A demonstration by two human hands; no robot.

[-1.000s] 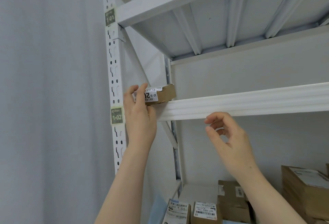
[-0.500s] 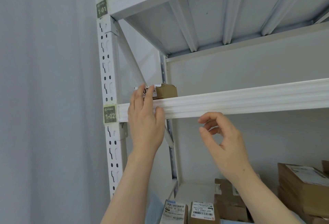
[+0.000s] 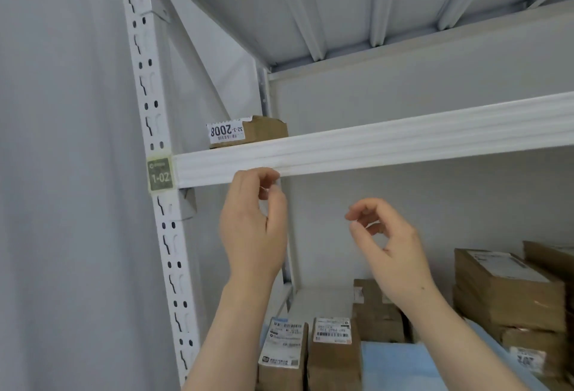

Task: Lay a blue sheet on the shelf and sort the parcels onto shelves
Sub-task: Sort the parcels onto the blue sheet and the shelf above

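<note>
A small brown parcel [image 3: 248, 131] with a white label reading 2008 upside down lies at the left end of the white shelf [image 3: 372, 148] marked 1-02. My left hand [image 3: 253, 223] hangs just below that shelf's front edge, fingers loosely curled and holding nothing. My right hand [image 3: 385, 244] is raised to the right of it, fingers apart and empty. On the shelf below, a blue sheet [image 3: 400, 362] lies under several brown parcels [image 3: 334, 350], two of them upright at the front left.
A perforated white upright [image 3: 155, 129] with green tags stands at the left, a grey curtain [image 3: 62, 173] beside it. Stacked cardboard boxes [image 3: 509, 291] fill the lower shelf's right side. Another shelf's ribbed underside [image 3: 357, 8] is overhead.
My left hand has let go of the small parcel, which now rests on the 1-02 shelf, and has dropped below the shelf edge. The right hand has lowered slightly.
</note>
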